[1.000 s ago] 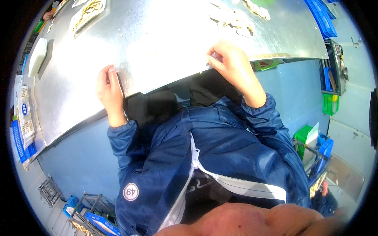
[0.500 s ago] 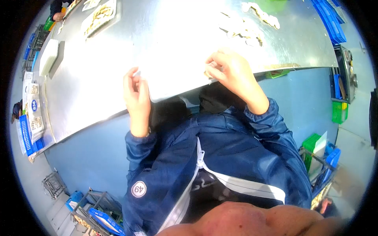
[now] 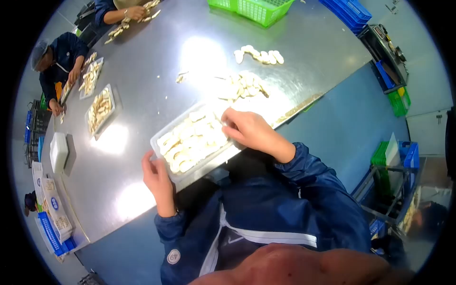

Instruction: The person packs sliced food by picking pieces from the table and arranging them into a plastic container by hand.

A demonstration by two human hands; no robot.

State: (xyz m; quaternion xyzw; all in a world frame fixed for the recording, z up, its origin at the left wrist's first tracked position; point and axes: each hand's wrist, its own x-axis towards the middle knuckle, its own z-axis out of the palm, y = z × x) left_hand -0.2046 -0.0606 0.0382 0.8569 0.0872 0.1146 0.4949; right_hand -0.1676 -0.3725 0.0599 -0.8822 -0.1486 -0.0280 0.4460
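A translucent tray [image 3: 178,177] at the table's front edge is filled with pale, sliced-looking pieces [image 3: 190,142]. My left hand [image 3: 158,183] is beside the tray's left front corner, its fingers loosely curled and a gap between thumb and forefinger. At the tray's right end, my right hand [image 3: 249,133] has thumb and fingers drawn together over the edge; what lies between the fingertips is hidden. A loose pile of similar pieces [image 3: 247,85] rests just beyond my right hand, with a short row of pieces [image 3: 261,55] farther back.
Filled trays [image 3: 100,111] [image 3: 91,78] stand left on the metal table [image 3: 142,61]. Stacked white trays [image 3: 59,152] lie nearer. A green basket [image 3: 259,10] is at the back. Two people work at the far left; blue crates [image 3: 349,16] stand back right.
The view has shifted, and glare has faded, showing the pieces in the front tray. My left hand is now beside its corner; my right hand remains at its right end.
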